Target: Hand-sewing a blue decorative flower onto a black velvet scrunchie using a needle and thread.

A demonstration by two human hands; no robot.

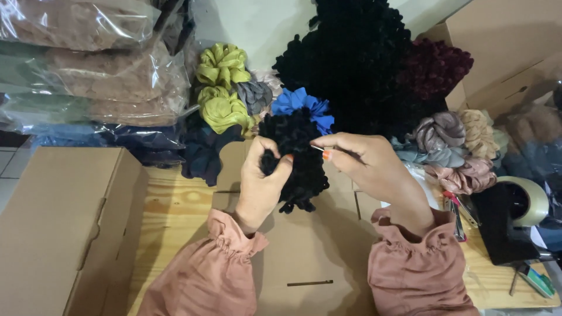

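Observation:
My left hand grips a black velvet scrunchie, holding it upright above a flat cardboard box. My right hand pinches a thin needle at the scrunchie's upper right edge, thumb and forefinger together. Both wrists wear gathered pink sleeves. Behind the scrunchie lie a blue scrunchie and yellow-green scrunchies.
A pile of black scrunchies, a dark red one and grey, beige and pink ones lie behind. Bagged fabric stacks at upper left. A cardboard box stands left; a tape dispenser right.

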